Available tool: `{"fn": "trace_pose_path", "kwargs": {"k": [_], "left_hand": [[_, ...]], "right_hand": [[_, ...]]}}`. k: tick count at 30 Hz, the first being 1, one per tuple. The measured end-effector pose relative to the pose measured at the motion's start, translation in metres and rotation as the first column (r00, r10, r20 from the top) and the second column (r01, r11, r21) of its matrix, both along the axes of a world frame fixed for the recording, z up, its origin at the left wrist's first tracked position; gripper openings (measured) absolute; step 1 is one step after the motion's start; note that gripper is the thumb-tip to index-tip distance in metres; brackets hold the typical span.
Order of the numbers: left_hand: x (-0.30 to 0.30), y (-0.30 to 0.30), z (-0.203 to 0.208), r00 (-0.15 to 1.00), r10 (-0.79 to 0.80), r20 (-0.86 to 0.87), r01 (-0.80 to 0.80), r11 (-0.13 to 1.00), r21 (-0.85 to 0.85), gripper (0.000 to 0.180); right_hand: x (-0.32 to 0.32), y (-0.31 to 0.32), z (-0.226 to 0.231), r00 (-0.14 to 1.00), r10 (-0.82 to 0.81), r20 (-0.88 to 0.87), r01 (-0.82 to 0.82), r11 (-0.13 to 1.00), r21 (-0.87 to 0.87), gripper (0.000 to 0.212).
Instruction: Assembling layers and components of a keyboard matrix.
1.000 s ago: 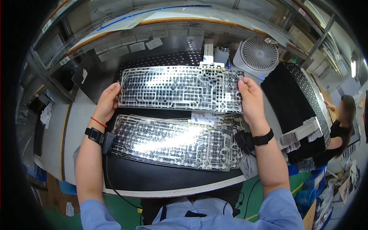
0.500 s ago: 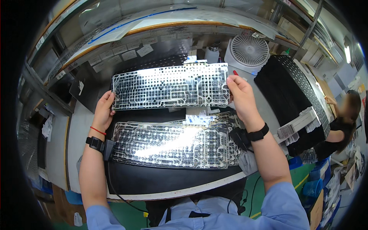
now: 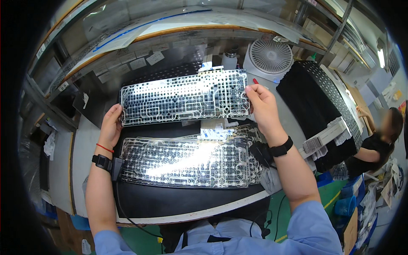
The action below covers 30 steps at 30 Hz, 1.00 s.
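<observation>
Between both hands I hold a keyboard membrane sheet (image 3: pixel 182 98), clear plastic printed with silvery circuit lines and dark dots, raised above the table and tilted with its right end higher. My left hand (image 3: pixel 112 126) pinches its left edge, thumb in front. At the right edge, my right hand (image 3: pixel 262 107) grips it the same way. A pale tail with blue-and-white tape sticks up from its far edge. Nearer to me lies a loose stack of similar membrane sheets (image 3: pixel 182 165), with glare across the middle and taped tails at its far side.
A black mat (image 3: pixel 170 204) covers the table under the stack. Behind stand a white fan (image 3: pixel 271 57) and a bottle (image 3: pixel 230 60). To the right is a black cloth-covered rack (image 3: pixel 308 100) with bundled strips (image 3: pixel 325 137). Another person (image 3: pixel 374 146) sits at far right.
The held membrane sheet has tilted a little more, its left end dropping slightly with my left hand. Both hands keep their grip; the whole view has shifted slightly.
</observation>
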<state>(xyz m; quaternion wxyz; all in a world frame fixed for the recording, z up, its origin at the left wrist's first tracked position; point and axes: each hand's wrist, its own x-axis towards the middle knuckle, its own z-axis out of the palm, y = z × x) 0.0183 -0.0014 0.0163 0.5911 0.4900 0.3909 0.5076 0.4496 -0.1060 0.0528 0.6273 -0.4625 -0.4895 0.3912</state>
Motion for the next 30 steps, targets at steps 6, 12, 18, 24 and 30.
{"fn": "trace_pose_path", "kwargs": {"k": [6, 12, 18, 24, 30], "left_hand": [[0.011, -0.003, 0.005, 0.992, 0.116, 0.042, -0.115, 0.993, -0.024, 0.016], [-0.001, -0.003, 0.006, 0.999, -0.052, -0.011, 0.052, 0.998, 0.033, 0.014], [0.000, -0.004, 0.003, 0.996, 0.024, 0.089, -0.031, 0.997, 0.070, 0.021], [0.020, -0.018, 0.021, 0.999, 0.042, 0.007, -0.043, 0.994, 0.096, 0.038], [0.001, -0.002, 0.004, 0.984, 0.067, -0.166, -0.064, 0.998, 0.023, 0.032]], "right_hand": [[-0.004, -0.003, 0.006, 0.996, -0.030, -0.086, 0.032, 0.999, 0.018, 0.017], [-0.001, 0.000, 0.000, 0.993, -0.115, -0.034, 0.116, 0.992, 0.049, 0.017], [-0.003, -0.006, 0.010, 0.991, -0.066, -0.117, 0.068, 0.998, 0.008, 0.018], [0.001, 0.001, 0.000, 0.996, -0.034, -0.081, 0.042, 0.994, 0.099, 0.016], [-0.007, -0.002, 0.002, 1.000, -0.011, 0.000, 0.011, 0.993, 0.117, 0.051]]}}
